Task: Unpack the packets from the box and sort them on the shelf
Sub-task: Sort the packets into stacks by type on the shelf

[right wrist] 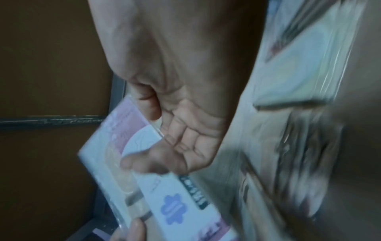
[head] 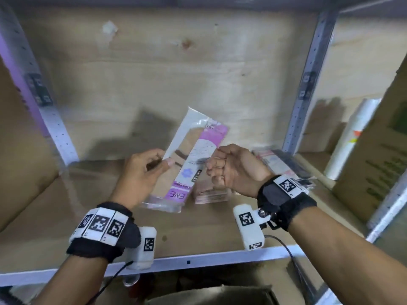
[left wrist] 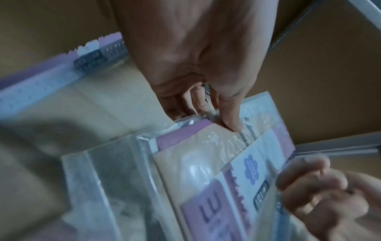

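Observation:
I hold a clear plastic packet with a purple and white label tilted above the wooden shelf. My left hand pinches its left edge, thumb on the front, as the left wrist view shows on the packet under the left hand. My right hand is at the right edge with fingers curled; in the right wrist view the right hand lays its thumb over the packet. A pink stack of packets lies on the shelf beneath.
More packets lie heaped behind my right wrist. A white roll and a cardboard box stand at the right, past a metal post. Cardboard walls the left side. The shelf's metal front edge runs below my wrists.

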Available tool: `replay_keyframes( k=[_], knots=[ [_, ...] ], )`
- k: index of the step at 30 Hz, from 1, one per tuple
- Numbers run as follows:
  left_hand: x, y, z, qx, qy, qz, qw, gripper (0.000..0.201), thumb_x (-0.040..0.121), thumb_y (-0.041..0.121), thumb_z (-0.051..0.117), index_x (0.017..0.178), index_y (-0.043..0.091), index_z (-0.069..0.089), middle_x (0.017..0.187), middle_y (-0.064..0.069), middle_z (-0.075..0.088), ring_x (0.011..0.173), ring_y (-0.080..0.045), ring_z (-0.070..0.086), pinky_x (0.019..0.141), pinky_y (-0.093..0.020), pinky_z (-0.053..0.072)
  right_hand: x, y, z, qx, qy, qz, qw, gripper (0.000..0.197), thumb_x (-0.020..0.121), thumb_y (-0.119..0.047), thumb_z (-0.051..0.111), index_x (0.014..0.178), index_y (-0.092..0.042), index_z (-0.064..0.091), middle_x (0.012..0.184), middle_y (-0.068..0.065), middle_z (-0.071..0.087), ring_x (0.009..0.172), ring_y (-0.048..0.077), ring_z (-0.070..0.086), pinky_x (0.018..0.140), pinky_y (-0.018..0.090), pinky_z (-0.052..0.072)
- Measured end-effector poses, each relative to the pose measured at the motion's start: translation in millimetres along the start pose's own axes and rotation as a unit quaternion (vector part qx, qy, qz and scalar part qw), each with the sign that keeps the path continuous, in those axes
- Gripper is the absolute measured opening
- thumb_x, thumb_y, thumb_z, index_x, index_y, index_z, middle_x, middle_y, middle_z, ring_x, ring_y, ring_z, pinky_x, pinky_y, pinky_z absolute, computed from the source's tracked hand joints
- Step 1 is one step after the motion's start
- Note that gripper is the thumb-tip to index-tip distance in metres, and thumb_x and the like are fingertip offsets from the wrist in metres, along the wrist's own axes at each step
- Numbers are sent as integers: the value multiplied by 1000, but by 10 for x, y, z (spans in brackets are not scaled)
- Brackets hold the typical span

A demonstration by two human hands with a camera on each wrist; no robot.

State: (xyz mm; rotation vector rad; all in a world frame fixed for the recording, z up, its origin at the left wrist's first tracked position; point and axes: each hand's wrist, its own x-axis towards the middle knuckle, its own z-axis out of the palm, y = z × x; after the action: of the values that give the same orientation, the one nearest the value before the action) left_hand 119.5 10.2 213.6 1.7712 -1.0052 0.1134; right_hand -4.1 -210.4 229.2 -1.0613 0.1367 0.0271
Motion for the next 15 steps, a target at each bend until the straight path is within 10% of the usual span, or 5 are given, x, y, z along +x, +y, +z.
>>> replay_keyframes(
  k=[5, 11, 15],
  knots=[
    [3, 47, 432, -138, -21, -122, 983, 19, 93, 26, 71, 97, 8, 75, 96, -22, 74, 82, -18, 61, 69, -28, 47, -254, 146, -327, -126, 94, -43, 987, 12, 98, -5, 48, 102, -5, 59, 66, 0, 37, 57, 11, 27, 55, 26, 19],
    [-66, -17, 982, -219, -29, -211, 952, 23, 94, 30, 68, 105, 11, 76, 103, -13, 76, 89, -22, 66, 81, -39, 53, -359, 431, -594, -187, 115, -48, 974, 29, 95, -11, 63, 122, -2, 64, 114, 25, 67, 93, 31, 59, 83, 43, 50],
    [6, -93, 1101, -242, -56, -250, 936, 36, 100, 41, 58, 114, 11, 74, 107, -8, 78, 90, -25, 74, 74, -34, 57, -337, 471, -768, -147, 102, -47, 983, 22, 96, -11, 62, 117, -8, 67, 109, 19, 66, 93, 31, 57, 74, 38, 51]
  ],
)
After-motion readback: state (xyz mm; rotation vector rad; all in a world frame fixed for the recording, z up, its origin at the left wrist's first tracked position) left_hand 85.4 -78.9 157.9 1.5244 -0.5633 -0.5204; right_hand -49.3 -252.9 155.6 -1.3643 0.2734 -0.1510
